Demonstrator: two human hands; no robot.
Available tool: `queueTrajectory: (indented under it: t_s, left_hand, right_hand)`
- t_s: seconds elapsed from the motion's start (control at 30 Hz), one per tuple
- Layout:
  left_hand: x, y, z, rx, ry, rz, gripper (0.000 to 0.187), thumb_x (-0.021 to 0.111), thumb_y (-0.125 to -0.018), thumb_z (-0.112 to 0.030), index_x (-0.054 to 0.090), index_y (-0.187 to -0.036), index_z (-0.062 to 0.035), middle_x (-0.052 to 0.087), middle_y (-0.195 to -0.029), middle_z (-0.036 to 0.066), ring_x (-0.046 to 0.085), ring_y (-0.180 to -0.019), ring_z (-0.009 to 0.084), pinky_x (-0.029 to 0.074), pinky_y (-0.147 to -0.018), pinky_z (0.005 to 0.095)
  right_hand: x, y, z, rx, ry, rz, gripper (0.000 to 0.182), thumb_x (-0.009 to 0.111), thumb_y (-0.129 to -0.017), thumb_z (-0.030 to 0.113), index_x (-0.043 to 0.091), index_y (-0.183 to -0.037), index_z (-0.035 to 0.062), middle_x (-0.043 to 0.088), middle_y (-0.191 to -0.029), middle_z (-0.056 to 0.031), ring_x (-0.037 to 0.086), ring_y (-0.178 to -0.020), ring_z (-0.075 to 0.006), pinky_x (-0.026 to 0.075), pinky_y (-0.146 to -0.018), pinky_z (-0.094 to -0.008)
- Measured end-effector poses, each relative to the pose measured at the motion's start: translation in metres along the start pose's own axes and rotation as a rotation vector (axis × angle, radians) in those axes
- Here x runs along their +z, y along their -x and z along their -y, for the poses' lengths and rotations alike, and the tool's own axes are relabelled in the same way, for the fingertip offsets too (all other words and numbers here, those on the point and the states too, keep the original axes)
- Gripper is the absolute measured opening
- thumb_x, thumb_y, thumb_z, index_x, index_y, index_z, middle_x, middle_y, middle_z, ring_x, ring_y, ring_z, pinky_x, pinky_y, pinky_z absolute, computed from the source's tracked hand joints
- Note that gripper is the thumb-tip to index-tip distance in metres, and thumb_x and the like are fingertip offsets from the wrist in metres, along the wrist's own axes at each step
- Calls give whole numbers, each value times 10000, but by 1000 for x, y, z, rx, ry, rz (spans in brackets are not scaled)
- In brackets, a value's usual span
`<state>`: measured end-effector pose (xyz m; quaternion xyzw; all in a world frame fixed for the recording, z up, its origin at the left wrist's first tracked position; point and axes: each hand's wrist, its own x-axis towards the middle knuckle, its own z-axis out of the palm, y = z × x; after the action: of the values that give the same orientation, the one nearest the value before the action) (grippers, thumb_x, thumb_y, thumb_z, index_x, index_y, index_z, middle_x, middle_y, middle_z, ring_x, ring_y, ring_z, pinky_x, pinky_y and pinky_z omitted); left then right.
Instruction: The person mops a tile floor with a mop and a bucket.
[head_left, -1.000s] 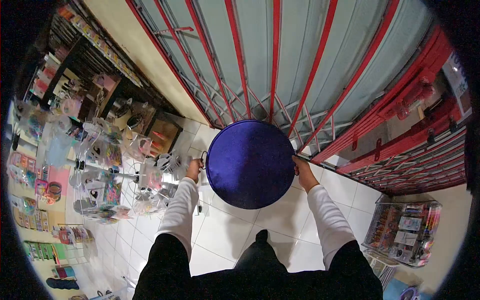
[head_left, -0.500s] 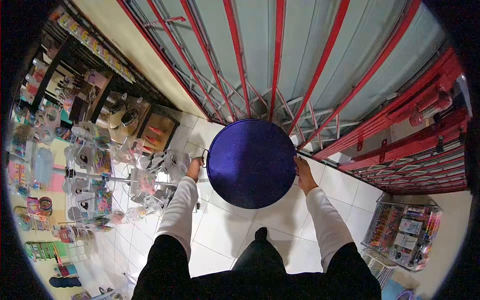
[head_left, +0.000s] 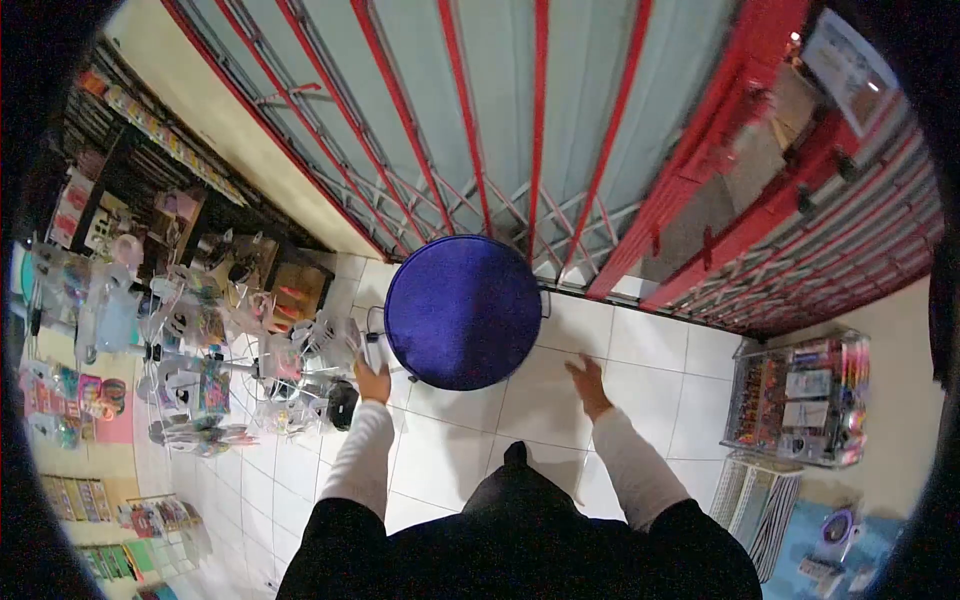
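White-sleeved right hand [head_left: 591, 390], fingers [head_left: 588, 368] spread

The drum [head_left: 462, 312] stands on the floor [head_left: 450, 430] just before the gate [head_left: 540, 130]. The left fingers [head_left: 366, 376] are between drum and hanging rack [head_left: 236, 366]; the right fingers [head_left: 585, 369] are right of the drum, apart from it. Farther right is a display case [head_left: 790, 456], beyond a wire basket [head_left: 740, 495].

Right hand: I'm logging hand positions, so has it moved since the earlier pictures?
Yes. The right hand has moved back, away from the red-barred gate, and is now apart from the round blue object.
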<state>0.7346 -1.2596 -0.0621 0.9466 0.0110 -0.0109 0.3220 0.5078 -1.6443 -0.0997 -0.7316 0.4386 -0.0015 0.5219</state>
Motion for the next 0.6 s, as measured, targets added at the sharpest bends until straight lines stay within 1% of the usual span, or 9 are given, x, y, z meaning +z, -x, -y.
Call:
queueTrajectory:
  t_s: [0.07,0.1,0.13,0.17,0.27,0.33,0.47,0.57,0.6]
  left_hand:
    - [-13,66,8,73,-74,41,689,648,-697,-144,303,-1273,11,379,-1229,261,367,-1152,399,321,-973,409]
    - [-13,93,32,126,-96,123,700,646,-694,-141,292,-1281,2,366,-1245,246,367,-1154,394,320,-975,409]
    - [-21,126,37,48,-147,207,714,652,-687,-142,286,-1285,-3,350,-1261,236,366,-1158,393,315,-982,409]
    - [-27,159,48,92,-153,263,727,656,-682,-143,279,-1289,-9,338,-1275,237,359,-1169,390,317,-984,406]
    - [-48,247,59,-44,-280,357,699,666,-676,-171,337,-1273,-16,311,-1303,232,341,-1201,388,340,-984,411]
    - [-56,293,78,-93,-270,387,691,664,-672,-185,355,-1268,-19,284,-1319,235,348,-1197,396,345,-985,412]
    - [-82,375,98,-188,-226,483,686,652,-670,-203,365,-1266,-21,235,-1337,249,371,-1179,407,360,-977,413]
    - [-98,426,117,-224,-315,567,685,641,-671,-225,365,-1266,-28,231,-1337,245,383,-1179,394,371,-971,404]
    - [-104,442,121,-250,-344,598,686,639,-672,-232,363,-1268,-31,232,-1337,242,382,-1182,390,370,-973,401]
  right_hand:
    - [-29,54,-109,-584,868,41,383,535,-827,266,514,-1173,102,402,-1261,-147,429,-1094,-320,392,-901,-405]
    - [-50,97,-91,-2,266,155,425,554,-814,275,483,-1205,124,396,-1251,-167,385,-1130,-343,386,-906,-426]
    - [-70,149,-75,355,-44,27,371,556,-803,364,561,-1133,194,399,-1282,-123,347,-1140,-341,317,-952,-435]
    - [-84,170,-134,98,332,103,375,596,-765,351,590,-1078,143,428,-1251,-154,416,-1071,-353,363,-913,-414]
    - [-117,233,-278,-34,556,47,461,660,-700,364,582,-1010,32,549,-1070,-227,527,-913,-381,430,-845,-416]
    - [-153,278,-309,58,654,125,340,636,-733,364,632,-964,114,616,-952,-146,543,-952,-324,457,-812,-395]
    - [-214,330,-413,-313,860,255,166,578,-769,246,646,-890,155,630,-969,-84,592,-890,-273,486,-776,-379]
    - [-261,381,-425,-668,1016,199,198,678,-641,107,593,-816,72,634,-890,-97,602,-842,-281,504,-735,-379]
    - [-267,404,-420,-357,678,145,162,640,-680,114,601,-825,54,636,-869,-113,607,-815,-281,503,-712,-378]
